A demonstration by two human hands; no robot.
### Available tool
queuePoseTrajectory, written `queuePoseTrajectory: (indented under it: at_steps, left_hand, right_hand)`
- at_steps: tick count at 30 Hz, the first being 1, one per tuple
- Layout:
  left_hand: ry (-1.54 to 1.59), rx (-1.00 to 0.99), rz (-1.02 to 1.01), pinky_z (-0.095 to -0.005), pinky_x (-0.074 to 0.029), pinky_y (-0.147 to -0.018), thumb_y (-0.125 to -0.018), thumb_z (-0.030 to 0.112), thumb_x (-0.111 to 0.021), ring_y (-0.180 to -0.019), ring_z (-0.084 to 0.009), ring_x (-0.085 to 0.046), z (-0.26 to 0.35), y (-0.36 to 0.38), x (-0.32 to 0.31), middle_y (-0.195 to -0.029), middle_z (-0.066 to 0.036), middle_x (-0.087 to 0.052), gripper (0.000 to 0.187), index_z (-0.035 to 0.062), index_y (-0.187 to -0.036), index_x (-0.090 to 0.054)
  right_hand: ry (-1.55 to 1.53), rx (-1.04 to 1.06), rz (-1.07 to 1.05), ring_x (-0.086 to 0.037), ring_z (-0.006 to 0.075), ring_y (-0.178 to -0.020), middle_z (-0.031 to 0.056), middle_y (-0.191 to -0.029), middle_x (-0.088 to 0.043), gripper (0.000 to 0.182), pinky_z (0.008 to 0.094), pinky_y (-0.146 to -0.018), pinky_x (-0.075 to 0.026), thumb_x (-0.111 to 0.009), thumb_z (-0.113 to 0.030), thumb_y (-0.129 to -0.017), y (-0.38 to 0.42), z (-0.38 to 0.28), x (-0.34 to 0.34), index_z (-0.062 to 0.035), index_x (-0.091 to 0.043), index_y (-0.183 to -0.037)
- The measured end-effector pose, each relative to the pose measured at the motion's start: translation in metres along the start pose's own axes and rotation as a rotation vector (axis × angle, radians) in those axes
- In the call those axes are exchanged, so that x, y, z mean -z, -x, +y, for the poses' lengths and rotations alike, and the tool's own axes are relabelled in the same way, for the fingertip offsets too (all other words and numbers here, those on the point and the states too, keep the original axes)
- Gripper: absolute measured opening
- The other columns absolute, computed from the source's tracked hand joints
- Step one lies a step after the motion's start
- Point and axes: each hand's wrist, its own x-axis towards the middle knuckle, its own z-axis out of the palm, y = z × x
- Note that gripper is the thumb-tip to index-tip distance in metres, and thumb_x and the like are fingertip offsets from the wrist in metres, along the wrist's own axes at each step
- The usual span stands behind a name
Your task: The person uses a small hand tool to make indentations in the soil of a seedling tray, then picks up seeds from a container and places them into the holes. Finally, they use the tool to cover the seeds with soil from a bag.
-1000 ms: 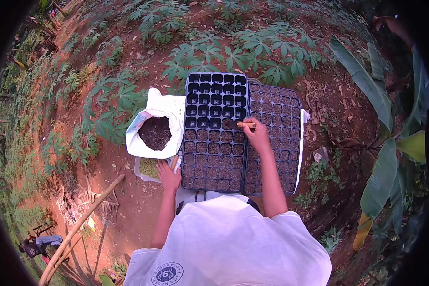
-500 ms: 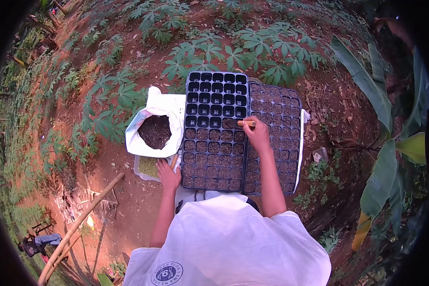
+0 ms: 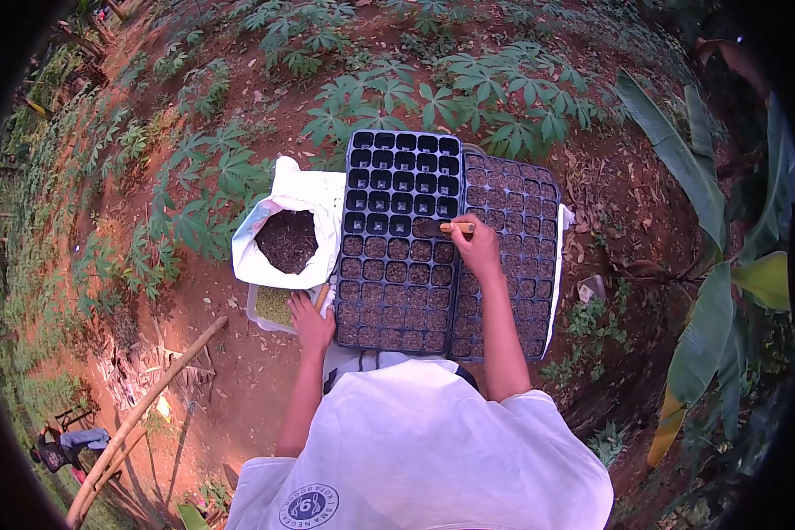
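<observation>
My right hand [image 3: 479, 243] grips the wooden handle [image 3: 458, 228] of a small trowel, whose dark blade lies over a cell of the black seedling tray [image 3: 458, 265]. That tray's upper cells hold no soil, while the lower rows are filled with brown soil. My left hand [image 3: 312, 320] rests by the tray's left edge, beside a tub of green grains [image 3: 274, 306], with a light wooden stick [image 3: 322, 295] at its fingers. Whether it grips the stick is unclear. Above it stands an open white sack [image 3: 330, 205] of dark soil.
A second tray full of soil [image 3: 514, 212] lies at the right on white material. Leafy plants [image 3: 389, 97] grow beyond the trays. Wooden poles [image 3: 150, 406] lean at the lower left, near a person [image 3: 62, 449]. Banana leaves [image 3: 707, 336] hang at the right.
</observation>
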Motion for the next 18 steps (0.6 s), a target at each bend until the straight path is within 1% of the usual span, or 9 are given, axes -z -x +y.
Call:
queuePoseTrajectory:
  at_steps: [12, 18]
  left_hand:
    - [-0.002, 0.001, -0.003, -0.0529, -0.018, -0.11, -0.081, 0.032, -0.059, -0.138, -0.0428, -0.014, -0.0015, -0.0009, -0.0016, -0.148, -0.027, -0.017, 0.082, -0.0021, -0.143, -0.016]
    - [-0.014, 0.005, -0.005, -0.0521, -0.019, -0.11, -0.082, 0.033, -0.059, -0.137, -0.0424, -0.015, -0.0003, 0.0003, 0.0006, -0.147, -0.027, -0.018, 0.081, -0.0026, -0.142, -0.018]
  right_hand:
    - [-0.025, 0.028, 0.023, -0.065, 0.0283, -0.069, 0.0146, -0.076, -0.066, 0.02, 0.0355, -0.064, -0.049, -0.063, -0.023, -0.083, 0.0021, -0.0025, 0.0021, -0.0053, -0.064, -0.091]
    - [0.025, -0.017, -0.046, -0.065, 0.0282, -0.07, 0.0146, -0.077, -0.066, 0.019, 0.0356, -0.063, -0.049, -0.063, -0.022, -0.083, 0.0023, 0.0005, -0.0007, -0.0052, -0.064, -0.092]
